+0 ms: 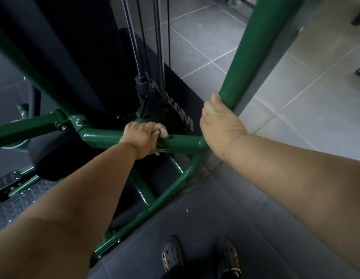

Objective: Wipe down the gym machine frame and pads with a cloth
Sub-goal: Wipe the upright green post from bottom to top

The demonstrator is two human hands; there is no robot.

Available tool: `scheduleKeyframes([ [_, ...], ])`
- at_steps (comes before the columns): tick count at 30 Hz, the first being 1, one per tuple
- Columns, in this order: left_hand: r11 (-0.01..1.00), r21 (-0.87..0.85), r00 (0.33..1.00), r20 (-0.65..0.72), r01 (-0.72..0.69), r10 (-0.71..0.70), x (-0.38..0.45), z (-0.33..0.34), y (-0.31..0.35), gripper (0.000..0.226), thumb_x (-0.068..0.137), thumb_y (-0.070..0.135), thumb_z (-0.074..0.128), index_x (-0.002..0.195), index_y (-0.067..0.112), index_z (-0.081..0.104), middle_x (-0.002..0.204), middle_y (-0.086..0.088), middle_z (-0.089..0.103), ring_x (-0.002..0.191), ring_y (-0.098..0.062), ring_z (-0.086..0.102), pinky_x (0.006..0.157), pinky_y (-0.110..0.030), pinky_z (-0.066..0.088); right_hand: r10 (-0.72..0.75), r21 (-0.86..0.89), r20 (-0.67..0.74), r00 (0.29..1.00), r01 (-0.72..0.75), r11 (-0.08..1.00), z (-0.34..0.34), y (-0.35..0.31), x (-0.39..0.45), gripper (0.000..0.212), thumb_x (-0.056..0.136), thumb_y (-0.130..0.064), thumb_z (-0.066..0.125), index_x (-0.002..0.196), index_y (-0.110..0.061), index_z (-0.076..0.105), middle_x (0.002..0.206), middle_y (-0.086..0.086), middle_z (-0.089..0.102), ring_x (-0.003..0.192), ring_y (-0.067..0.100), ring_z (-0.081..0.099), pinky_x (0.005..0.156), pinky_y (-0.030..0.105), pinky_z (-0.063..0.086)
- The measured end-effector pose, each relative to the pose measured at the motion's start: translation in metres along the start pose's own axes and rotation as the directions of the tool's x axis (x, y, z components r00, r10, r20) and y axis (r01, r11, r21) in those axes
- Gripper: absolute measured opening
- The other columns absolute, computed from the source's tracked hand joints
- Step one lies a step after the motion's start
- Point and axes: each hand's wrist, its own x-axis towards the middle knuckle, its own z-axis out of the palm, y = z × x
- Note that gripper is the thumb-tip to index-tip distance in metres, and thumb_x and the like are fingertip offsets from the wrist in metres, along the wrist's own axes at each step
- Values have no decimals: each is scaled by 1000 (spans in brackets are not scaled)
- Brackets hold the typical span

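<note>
Left hand (140,137) clenches crumpled pale grey cloth (161,129) against horizontal green steel frame tube (185,142), below black padded backrest (60,47). Right hand (219,125) grasps upright green steel post (247,49).

Left hand (140,137) sits on the horizontal crossbar (183,142), cloth (161,130) bunched under its fingers, and just to its right the right hand (217,121) wraps the upright post (247,49) where bar and post meet. Behind the crossbar hang the cables (155,47); below, near the frame's base, stand two shoes (199,258) on the floor.
</note>
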Motion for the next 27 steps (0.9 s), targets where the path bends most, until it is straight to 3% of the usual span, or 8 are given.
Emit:
scheduleKeyframes([
  [3,995,13,995,20,97,-97,-2,-16,-39,33,107,49,34,116,29,59,116,-7,69,110,-34,61,93,-44,43,-29,-58,15,999,30,998,-1,-1,7,46,102,-36,38,133,-12,61,125,14,61,121,41,46,115,67,20],
  [6,977,-50,975,85,209,-204,-3,-29,-80,28,103,49,36,104,33,59,97,1,72,89,-26,65,82,-41,52,-63,-72,24,998,65,995,-1,-2,9,48,103,-36,37,137,-9,59,127,15,60,120,43,46,114,65,25],
  [13,967,-7,966,26,256,-256,-5,-34,-110,24,104,36,44,88,27,59,80,2,66,74,-20,59,66,-37,42,-97,-104,81,992,105,989,-4,-2,15,48,104,-39,37,137,-11,59,128,14,61,121,43,47,112,63,27],
  [15,976,18,976,3,216,-216,-7,-32,-108,25,101,33,43,87,26,64,84,0,69,81,-24,62,71,-38,47,-125,-76,107,986,133,988,-8,-1,19,46,105,-36,34,135,-14,60,128,11,62,121,42,50,112,61,30],
  [19,965,57,966,18,257,-259,-5,-43,-104,28,89,16,60,105,34,73,122,-5,66,111,-33,58,92,-40,52,-158,2,145,977,159,987,-12,0,27,39,106,-32,35,130,-17,63,125,9,66,120,40,54,111,56,34],
  [22,933,-104,937,-23,345,-350,-3,-40,-103,47,78,3,57,108,36,71,125,-3,63,112,-33,58,96,-45,53,-170,16,158,973,169,985,-12,0,26,33,101,-32,41,119,-18,66,116,8,68,112,39,56,107,57,36],
  [24,925,-115,930,-14,363,-367,-1,-35,-104,44,81,6,53,107,37,71,122,-2,67,107,-31,60,92,-45,54,-181,-6,125,975,184,983,-9,1,23,30,99,-31,43,114,-17,66,110,8,68,107,38,58,104,58,38],
  [27,950,-20,948,66,313,-311,9,-32,-88,39,100,6,52,133,18,68,134,-9,67,118,-34,63,101,-45,53,-192,-31,58,980,193,981,-3,2,18,27,97,-26,44,109,-16,65,106,9,68,102,37,59,101,56,41],
])
